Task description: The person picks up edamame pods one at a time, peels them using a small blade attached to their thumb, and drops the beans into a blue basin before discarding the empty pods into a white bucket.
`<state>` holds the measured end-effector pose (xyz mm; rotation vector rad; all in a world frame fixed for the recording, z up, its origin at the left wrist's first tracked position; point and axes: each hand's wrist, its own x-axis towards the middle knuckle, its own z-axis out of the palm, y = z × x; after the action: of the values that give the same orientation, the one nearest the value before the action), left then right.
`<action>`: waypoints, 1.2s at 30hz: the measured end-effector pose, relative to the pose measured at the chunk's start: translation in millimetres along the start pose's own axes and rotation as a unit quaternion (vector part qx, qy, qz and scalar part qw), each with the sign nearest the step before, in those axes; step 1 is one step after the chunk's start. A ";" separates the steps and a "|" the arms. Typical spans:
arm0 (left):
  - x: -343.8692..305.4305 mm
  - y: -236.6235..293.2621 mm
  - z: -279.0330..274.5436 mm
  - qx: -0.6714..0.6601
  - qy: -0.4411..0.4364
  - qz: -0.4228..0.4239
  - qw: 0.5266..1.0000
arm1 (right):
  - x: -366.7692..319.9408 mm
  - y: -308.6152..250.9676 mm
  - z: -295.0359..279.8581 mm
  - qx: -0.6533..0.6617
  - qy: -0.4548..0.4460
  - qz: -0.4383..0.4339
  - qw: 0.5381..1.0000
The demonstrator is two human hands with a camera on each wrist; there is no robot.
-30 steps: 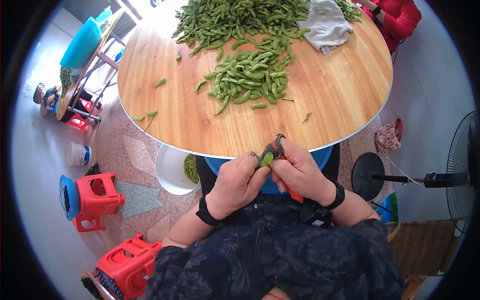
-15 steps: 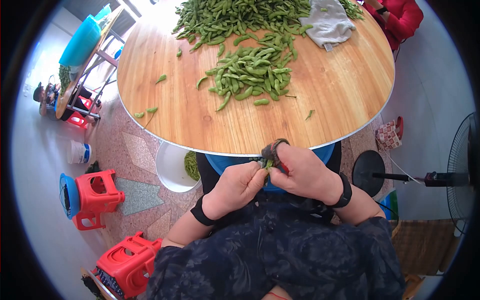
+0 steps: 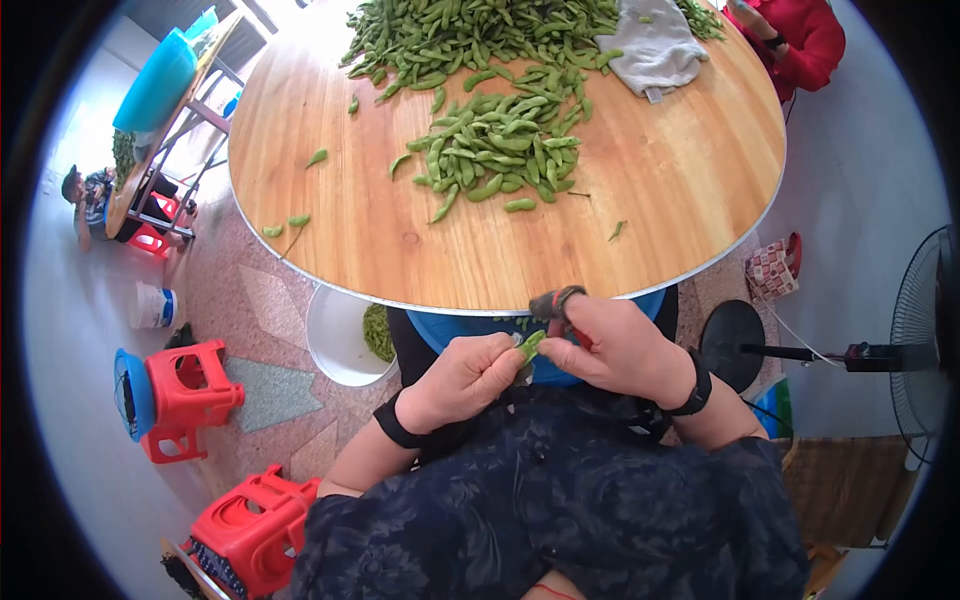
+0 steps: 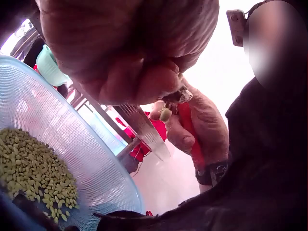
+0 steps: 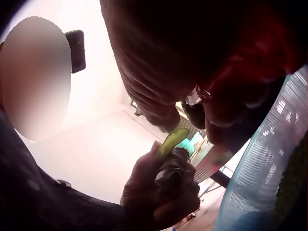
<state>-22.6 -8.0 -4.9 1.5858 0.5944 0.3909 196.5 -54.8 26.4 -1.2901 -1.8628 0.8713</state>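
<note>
Between the fingertips of the left hand [image 3: 462, 380] is a green pod [image 3: 531, 345], gripped just beyond the table's near edge. Close against it, the right hand [image 3: 625, 350] has its thumb at the pod. A dark wrapping [image 3: 556, 302] covers a finger of this hand. In the left wrist view, a red object [image 4: 190, 130] lies along the right hand's palm, partly hidden by its fingers. The pod [image 5: 173, 141] shows above the left hand [image 5: 161, 190] in the right wrist view. Below the hands, a blue mesh basin [image 4: 103, 159] holds loose green beans [image 4: 36, 168].
Piles of green pods [image 3: 500, 140] and a grey cloth [image 3: 655, 50] lie on the round wooden table [image 3: 340, 220]. A white tub [image 3: 335, 345] stands lower left, beyond it red stools [image 3: 190, 395]. A fan [image 3: 915, 350] is at right; someone in red [image 3: 808, 50] sits across.
The right hand has turned and shifted slightly right, and the red object no longer sticks out below it. The pod between the hands is more visible than half a second ago.
</note>
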 end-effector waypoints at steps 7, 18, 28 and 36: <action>12.5 -9.8 15.9 0.089 0.062 0.031 0.994 | -0.5 8.8 0.9 0.023 -0.041 0.024 0.999; 5.3 -20.1 11.0 0.177 0.031 0.017 0.984 | -1.2 -0.8 -31.9 -0.024 -0.012 0.089 0.996; -40.9 -10.9 -27.2 -0.005 0.211 0.002 0.977 | 74.6 13.7 -19.9 -0.250 0.035 -0.074 0.965; -102.9 -25.3 -67.8 0.329 0.489 -0.042 0.807 | 102.6 38.4 -8.3 -0.325 0.019 -0.040 0.945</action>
<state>-148.0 -12.6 -12.5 1.9306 1.7388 1.0392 195.3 54.6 16.1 -1.5731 -2.2460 0.1701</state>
